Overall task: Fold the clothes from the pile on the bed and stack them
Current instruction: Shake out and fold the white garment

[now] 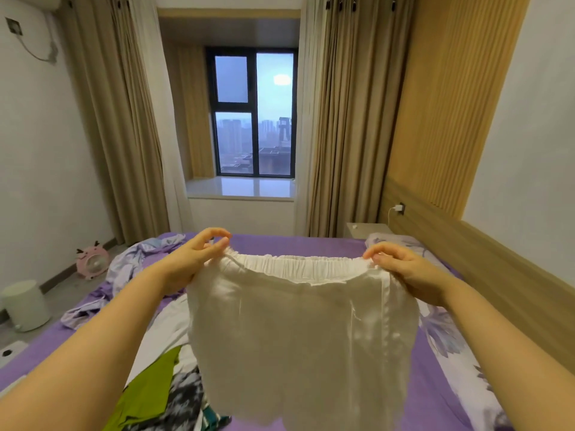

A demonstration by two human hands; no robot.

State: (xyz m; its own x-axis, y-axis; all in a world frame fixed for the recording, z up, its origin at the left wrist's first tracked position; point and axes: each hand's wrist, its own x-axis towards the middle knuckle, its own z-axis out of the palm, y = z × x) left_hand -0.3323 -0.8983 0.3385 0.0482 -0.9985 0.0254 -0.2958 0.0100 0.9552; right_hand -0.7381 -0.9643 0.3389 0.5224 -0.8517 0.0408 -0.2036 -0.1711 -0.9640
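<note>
I hold a pair of white trousers (pixel 298 331) up in the air over the purple bed (pixel 295 242), stretched by its elastic waistband. My left hand (pixel 194 259) pinches the waistband's left end between thumb and fingers. My right hand (pixel 404 269) grips the right end. The cloth hangs down toward me and hides the bed's middle. Below at the left lies the pile of clothes (pixel 168 396): a lime-green piece, a black-and-white patterned one and a white one.
A crumpled floral quilt (pixel 130 272) lies on the bed's left side, a floral pillow (pixel 448 334) on the right by the wooden headboard (pixel 513 275). On the floor at left stand a white bin (pixel 26 304) and a pink fan (pixel 93 259). Window and curtains are straight ahead.
</note>
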